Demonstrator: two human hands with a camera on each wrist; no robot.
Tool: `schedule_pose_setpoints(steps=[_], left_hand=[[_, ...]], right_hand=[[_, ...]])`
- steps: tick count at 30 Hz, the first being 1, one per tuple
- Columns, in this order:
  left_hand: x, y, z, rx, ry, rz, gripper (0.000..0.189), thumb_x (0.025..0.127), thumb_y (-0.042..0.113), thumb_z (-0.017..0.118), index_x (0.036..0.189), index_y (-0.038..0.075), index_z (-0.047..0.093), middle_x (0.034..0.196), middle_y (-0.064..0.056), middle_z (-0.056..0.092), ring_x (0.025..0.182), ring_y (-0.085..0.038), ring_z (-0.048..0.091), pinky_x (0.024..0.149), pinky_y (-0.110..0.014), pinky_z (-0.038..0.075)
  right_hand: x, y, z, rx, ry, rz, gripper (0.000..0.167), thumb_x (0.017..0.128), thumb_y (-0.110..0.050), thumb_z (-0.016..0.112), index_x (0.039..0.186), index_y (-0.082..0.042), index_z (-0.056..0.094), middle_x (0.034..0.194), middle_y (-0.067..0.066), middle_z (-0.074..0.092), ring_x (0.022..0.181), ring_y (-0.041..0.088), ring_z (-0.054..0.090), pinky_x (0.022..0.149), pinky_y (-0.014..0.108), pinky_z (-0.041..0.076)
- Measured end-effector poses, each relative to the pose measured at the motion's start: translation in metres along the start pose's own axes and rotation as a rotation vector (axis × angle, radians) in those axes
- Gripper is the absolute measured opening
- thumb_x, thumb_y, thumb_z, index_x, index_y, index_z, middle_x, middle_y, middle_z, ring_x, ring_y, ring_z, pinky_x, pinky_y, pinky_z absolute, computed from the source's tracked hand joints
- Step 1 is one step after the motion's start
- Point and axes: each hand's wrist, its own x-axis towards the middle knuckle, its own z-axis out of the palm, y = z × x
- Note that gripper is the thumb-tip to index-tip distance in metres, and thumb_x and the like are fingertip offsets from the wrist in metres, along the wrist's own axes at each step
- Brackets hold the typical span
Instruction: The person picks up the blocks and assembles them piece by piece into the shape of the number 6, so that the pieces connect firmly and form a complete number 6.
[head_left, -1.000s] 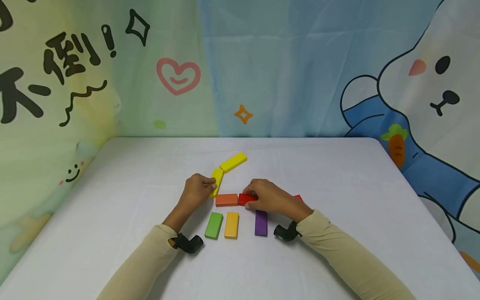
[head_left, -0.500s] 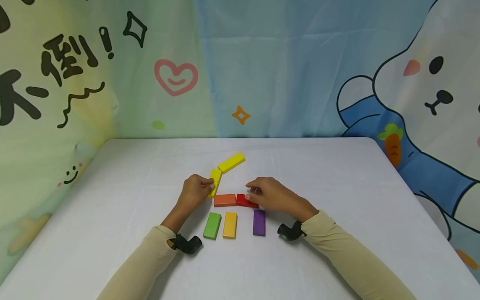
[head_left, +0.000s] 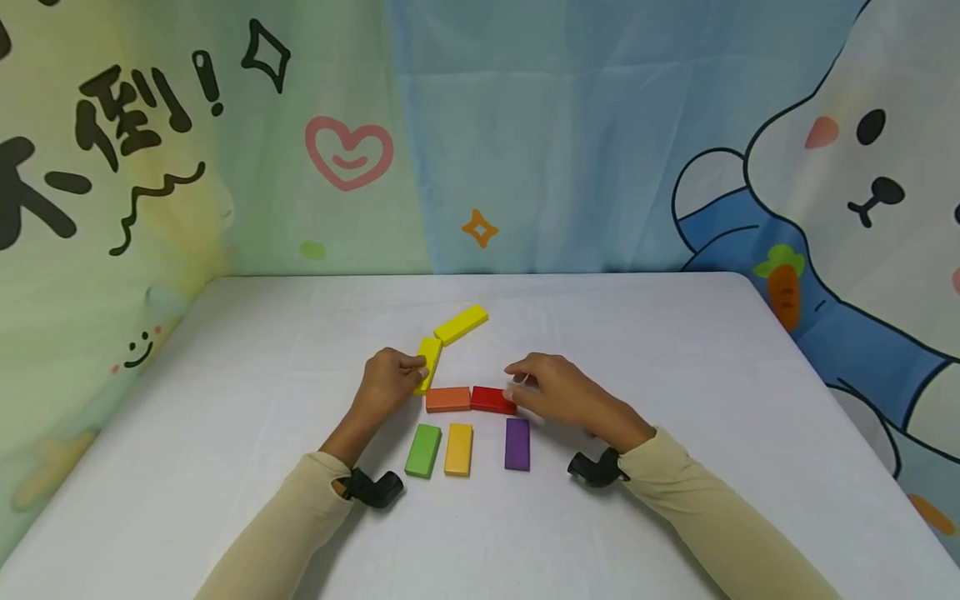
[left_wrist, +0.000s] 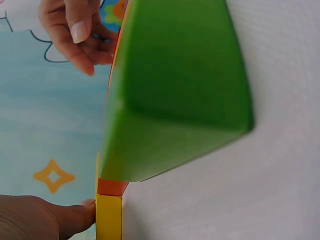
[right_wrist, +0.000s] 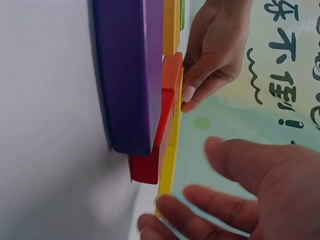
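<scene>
In the head view my left hand [head_left: 389, 381] holds the near yellow block [head_left: 428, 365] with thumb and fingertips; its lower end meets an orange block [head_left: 447, 400]. The thumb's contact with that yellow block [left_wrist: 108, 218] shows in the left wrist view. A red block [head_left: 492, 400] lies end to end with the orange one. My right hand [head_left: 566, 393] hovers just right of the red block, fingers loosely bent and holding nothing. In the right wrist view its thumb and fingers [right_wrist: 235, 155] are spread apart. A second yellow block [head_left: 461, 325] slants away from the first one's far end.
Nearer the person lie a green block [head_left: 423, 452], an amber block [head_left: 458, 450] and, further right, a purple block [head_left: 517, 445]. All rest on a white-covered table [head_left: 645, 333]. A printed cloth backdrop [head_left: 540, 150] stands behind the far edge.
My right hand has let go of the red block and drawn back to the right, uncovering it. The left hand stays at the yellow block. The view has shifted slightly.
</scene>
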Motion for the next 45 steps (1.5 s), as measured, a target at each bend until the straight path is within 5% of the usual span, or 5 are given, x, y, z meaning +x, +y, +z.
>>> schedule_pose_setpoints(steps=[8, 20, 27, 45], left_hand=[[-0.002, 0.001, -0.001, 0.003, 0.004, 0.011, 0.021, 0.089, 0.004, 0.068, 0.108, -0.002, 0.073, 0.11, -0.015, 0.069, 0.089, -0.02, 0.061, 0.063, -0.025, 0.05], [-0.002, 0.0, 0.0, -0.005, 0.008, 0.02, 0.021, 0.089, 0.004, 0.068, 0.108, -0.003, 0.073, 0.109, -0.015, 0.069, 0.091, -0.021, 0.061, 0.064, -0.025, 0.05], [-0.003, 0.0, -0.001, -0.008, 0.016, 0.034, 0.021, 0.089, 0.004, 0.069, 0.108, -0.003, 0.072, 0.108, -0.014, 0.068, 0.095, -0.021, 0.061, 0.068, -0.028, 0.052], [-0.004, -0.004, 0.001, -0.029, 0.025, 0.034, 0.023, 0.09, 0.006, 0.069, 0.11, -0.003, 0.071, 0.11, -0.014, 0.067, 0.098, -0.022, 0.061, 0.07, -0.028, 0.052]], right_hand=[[-0.015, -0.002, 0.002, -0.008, 0.042, 0.043, 0.037, 0.089, -0.023, 0.07, 0.119, -0.001, 0.067, 0.103, 0.002, 0.066, 0.093, 0.017, 0.058, 0.079, 0.032, 0.051], [-0.039, 0.0, 0.009, 0.097, -0.036, 0.057, 0.051, 0.078, -0.033, 0.083, 0.117, -0.004, 0.068, 0.105, -0.002, 0.065, 0.1, 0.017, 0.059, 0.088, 0.036, 0.05], [-0.05, -0.005, 0.014, 0.053, -0.045, 0.017, 0.064, 0.074, -0.038, 0.085, 0.126, -0.005, 0.065, 0.118, 0.003, 0.062, 0.113, 0.023, 0.053, 0.094, 0.041, 0.047], [-0.055, -0.019, 0.031, -0.084, -0.018, 0.128, 0.068, 0.071, -0.029, 0.088, 0.132, -0.01, 0.062, 0.122, 0.001, 0.054, 0.117, 0.019, 0.043, 0.094, 0.036, 0.047]])
